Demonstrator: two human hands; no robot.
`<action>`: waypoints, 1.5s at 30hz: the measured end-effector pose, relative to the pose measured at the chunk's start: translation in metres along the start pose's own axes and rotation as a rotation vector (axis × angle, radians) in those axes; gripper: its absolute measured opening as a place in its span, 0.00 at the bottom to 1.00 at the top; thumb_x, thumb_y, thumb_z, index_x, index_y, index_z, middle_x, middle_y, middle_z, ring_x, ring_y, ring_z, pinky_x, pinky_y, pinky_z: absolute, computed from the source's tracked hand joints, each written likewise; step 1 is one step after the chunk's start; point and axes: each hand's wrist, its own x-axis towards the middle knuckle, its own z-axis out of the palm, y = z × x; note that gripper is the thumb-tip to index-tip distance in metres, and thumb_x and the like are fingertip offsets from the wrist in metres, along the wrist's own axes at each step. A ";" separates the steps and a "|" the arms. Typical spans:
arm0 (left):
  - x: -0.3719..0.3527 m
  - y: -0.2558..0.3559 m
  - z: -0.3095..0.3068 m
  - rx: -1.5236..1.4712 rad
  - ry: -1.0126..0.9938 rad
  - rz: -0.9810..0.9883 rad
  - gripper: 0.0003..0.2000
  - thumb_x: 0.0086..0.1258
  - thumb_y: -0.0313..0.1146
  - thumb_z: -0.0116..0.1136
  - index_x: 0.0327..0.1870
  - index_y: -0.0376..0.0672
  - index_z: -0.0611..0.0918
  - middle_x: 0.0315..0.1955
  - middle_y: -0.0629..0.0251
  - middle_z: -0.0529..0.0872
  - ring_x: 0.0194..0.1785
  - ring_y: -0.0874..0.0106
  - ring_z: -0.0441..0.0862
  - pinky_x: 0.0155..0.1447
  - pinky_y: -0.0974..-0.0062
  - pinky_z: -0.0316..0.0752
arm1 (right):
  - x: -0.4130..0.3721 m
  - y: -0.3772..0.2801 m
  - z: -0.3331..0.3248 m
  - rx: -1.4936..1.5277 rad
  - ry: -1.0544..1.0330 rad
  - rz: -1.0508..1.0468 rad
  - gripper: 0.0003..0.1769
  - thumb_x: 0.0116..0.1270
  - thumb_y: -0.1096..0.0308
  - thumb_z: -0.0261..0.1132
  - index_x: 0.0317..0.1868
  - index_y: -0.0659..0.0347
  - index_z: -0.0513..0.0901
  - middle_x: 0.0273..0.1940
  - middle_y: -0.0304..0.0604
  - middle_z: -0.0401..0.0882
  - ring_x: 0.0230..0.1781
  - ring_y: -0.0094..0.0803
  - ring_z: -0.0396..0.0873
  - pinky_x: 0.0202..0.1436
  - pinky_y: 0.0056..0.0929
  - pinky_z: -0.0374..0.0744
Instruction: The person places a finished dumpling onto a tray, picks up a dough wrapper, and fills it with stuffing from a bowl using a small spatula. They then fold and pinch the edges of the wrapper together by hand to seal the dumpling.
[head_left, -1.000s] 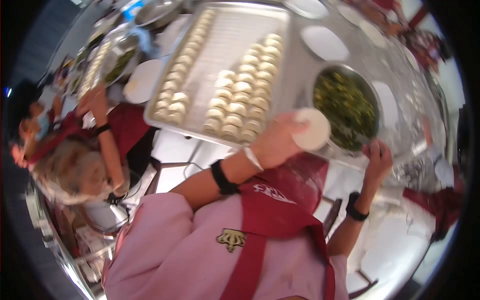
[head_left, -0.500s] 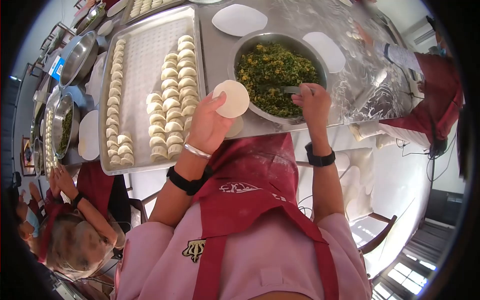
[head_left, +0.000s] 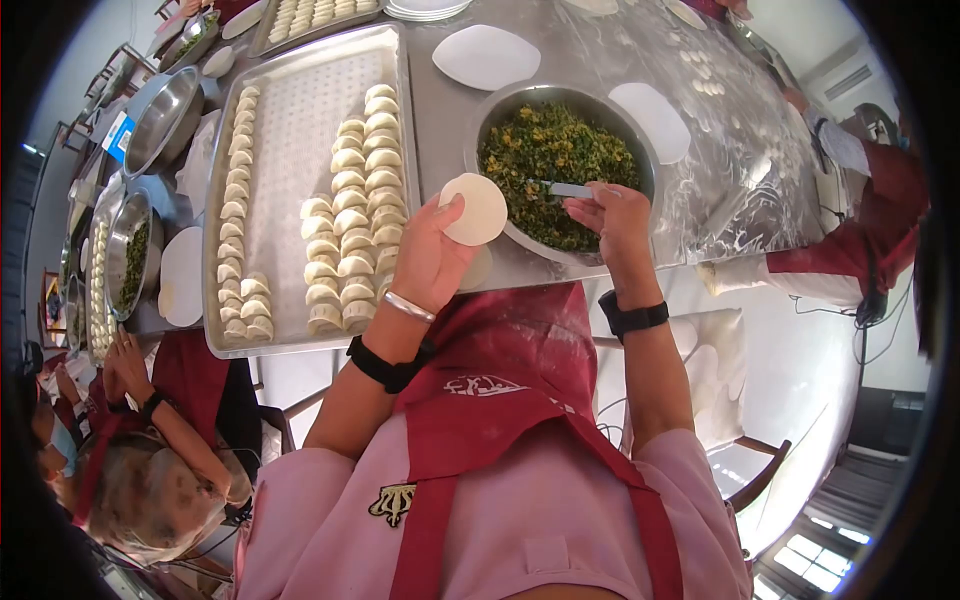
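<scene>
My left hand (head_left: 437, 250) pinches a round, flat dumpling wrapper (head_left: 474, 210) by its edge, thumb on top. It is held up between the tray and the bowl. Over the near rim of a steel bowl (head_left: 651, 170), my right hand (head_left: 622, 222) grips a flat, pale-grey utensil (head_left: 570, 190). The utensil's far end reaches into the chopped green and yellow filling (head_left: 560, 135). Left of my left hand, a metal tray (head_left: 285, 150) holds rows of folded dumplings (head_left: 352, 220). Another wrapper (head_left: 476, 268) lies on the table, partly hidden behind my left hand.
White plates (head_left: 487, 56) lie around the bowl on the floury metal table (head_left: 720, 130). A second dumpling tray (head_left: 310, 20) is at the back. Steel bowls (head_left: 163, 122) stand at left. One co-worker (head_left: 165, 430) is at left, another (head_left: 860, 200) at right.
My right hand has shifted slightly left and down, and more of the utensil shows over the filling. The wrapper has moved a little right. The right-hand co-worker's arm has drawn back.
</scene>
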 end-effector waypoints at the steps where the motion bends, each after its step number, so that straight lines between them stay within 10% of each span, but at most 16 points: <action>1: 0.000 0.001 0.001 0.002 0.002 0.006 0.17 0.78 0.31 0.51 0.64 0.35 0.72 0.59 0.57 0.79 0.64 0.63 0.77 0.71 0.61 0.71 | 0.001 0.000 -0.001 0.013 -0.008 0.012 0.15 0.73 0.74 0.58 0.49 0.82 0.75 0.39 0.60 0.82 0.39 0.45 0.87 0.43 0.32 0.89; 13: 0.029 -0.006 0.023 -0.061 -0.126 0.004 0.15 0.81 0.38 0.49 0.60 0.38 0.73 0.54 0.60 0.80 0.59 0.66 0.78 0.65 0.64 0.74 | -0.033 -0.038 0.008 0.126 -0.016 -0.098 0.16 0.76 0.72 0.55 0.50 0.82 0.75 0.38 0.59 0.83 0.37 0.43 0.87 0.45 0.32 0.89; 20: 0.049 -0.011 0.048 -0.131 -0.140 -0.026 0.15 0.82 0.44 0.47 0.55 0.41 0.74 0.48 0.64 0.80 0.52 0.68 0.80 0.59 0.64 0.76 | -0.074 -0.005 0.021 -0.701 0.000 -1.108 0.11 0.65 0.78 0.65 0.48 0.63 0.85 0.40 0.50 0.85 0.41 0.41 0.84 0.43 0.35 0.83; 27: 0.047 -0.014 0.043 -0.125 -0.119 -0.066 0.16 0.83 0.45 0.45 0.54 0.41 0.74 0.48 0.60 0.80 0.54 0.65 0.79 0.61 0.60 0.76 | -0.084 -0.008 0.010 -0.850 -0.119 -1.199 0.12 0.64 0.81 0.65 0.47 0.64 0.85 0.42 0.49 0.85 0.40 0.40 0.85 0.43 0.32 0.84; 33: 0.026 -0.015 0.046 -0.074 -0.096 -0.102 0.22 0.85 0.46 0.36 0.65 0.37 0.69 0.59 0.54 0.77 0.64 0.60 0.75 0.71 0.57 0.71 | -0.094 -0.047 0.004 -0.131 0.001 -0.422 0.11 0.74 0.75 0.58 0.48 0.75 0.81 0.37 0.53 0.86 0.37 0.38 0.88 0.42 0.29 0.86; 45: 0.008 -0.017 0.039 -0.079 -0.193 -0.168 0.24 0.85 0.46 0.34 0.65 0.32 0.69 0.60 0.52 0.76 0.65 0.60 0.74 0.72 0.58 0.69 | -0.057 -0.021 -0.021 0.008 -0.105 -0.120 0.16 0.74 0.67 0.59 0.49 0.77 0.79 0.36 0.59 0.85 0.34 0.41 0.88 0.38 0.31 0.88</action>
